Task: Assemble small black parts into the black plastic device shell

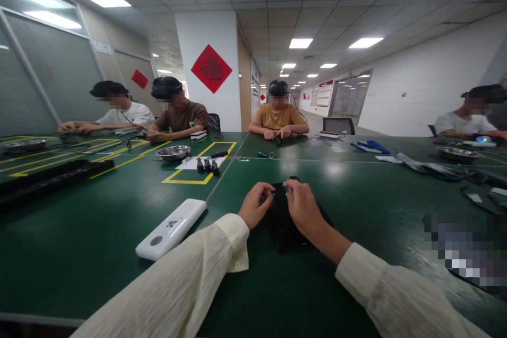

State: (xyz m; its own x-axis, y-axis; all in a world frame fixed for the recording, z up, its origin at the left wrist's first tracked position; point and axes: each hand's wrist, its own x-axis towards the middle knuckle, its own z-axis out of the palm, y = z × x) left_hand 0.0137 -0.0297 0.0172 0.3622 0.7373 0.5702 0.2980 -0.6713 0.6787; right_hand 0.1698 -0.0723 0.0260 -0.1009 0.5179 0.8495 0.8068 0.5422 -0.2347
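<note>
Left forearm (186, 274), sleeved, slants up from lower left of frame; right forearm (400, 290), sleeved, from lower right. Left grip (255, 205) near centre: fingers curled, thumb and forefinger pinched at the tips. Right grip (303, 205) just beside, apart, back of hand showing, fingers bent leftward; tip closure unclear.

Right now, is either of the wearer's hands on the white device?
No, the left hand and right hand are both at the black item, while the white device lies apart on the table.
</note>
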